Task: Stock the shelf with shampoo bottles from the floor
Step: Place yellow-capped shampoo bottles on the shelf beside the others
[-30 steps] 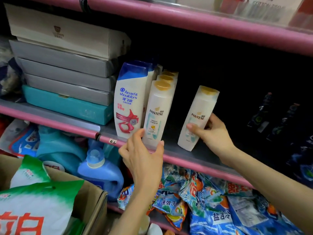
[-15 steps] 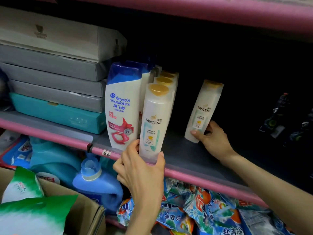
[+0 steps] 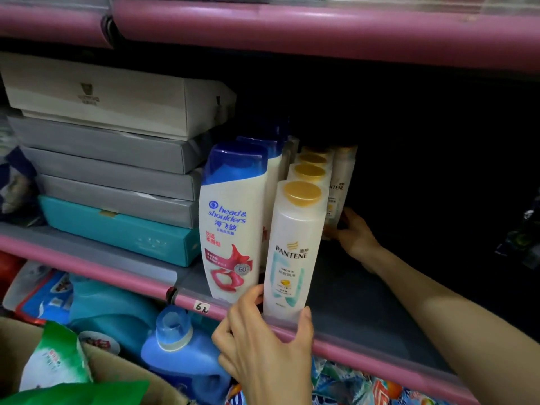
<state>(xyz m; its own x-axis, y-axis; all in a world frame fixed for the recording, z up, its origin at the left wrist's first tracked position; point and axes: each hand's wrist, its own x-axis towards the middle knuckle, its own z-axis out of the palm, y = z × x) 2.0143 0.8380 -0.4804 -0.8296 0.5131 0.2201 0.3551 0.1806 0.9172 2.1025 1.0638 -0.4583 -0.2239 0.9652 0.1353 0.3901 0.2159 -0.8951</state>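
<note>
A row of white Pantene bottles with gold caps stands on the grey shelf (image 3: 365, 311). My left hand (image 3: 263, 340) grips the base of the front Pantene bottle (image 3: 295, 244) at the shelf's pink edge. Deep in the shelf, my right hand (image 3: 352, 233) holds another Pantene bottle (image 3: 342, 182) upright beside the back of that row; its base is hidden. Left of the row stand white Head & Shoulders bottles (image 3: 230, 223) with blue caps.
Stacked flat boxes (image 3: 117, 159), grey, cream and teal, fill the shelf's left part. Dark space lies to the right of the bottles. Below are a blue detergent jug (image 3: 181, 346), colourful packets (image 3: 365, 387) and a cardboard box with green bags (image 3: 58, 361). Another pink shelf edge (image 3: 321, 27) runs overhead.
My right hand has carried its Pantene bottle from the shelf's front right to the back, and stood it upright against the row. My left hand has stayed on the front bottle.
</note>
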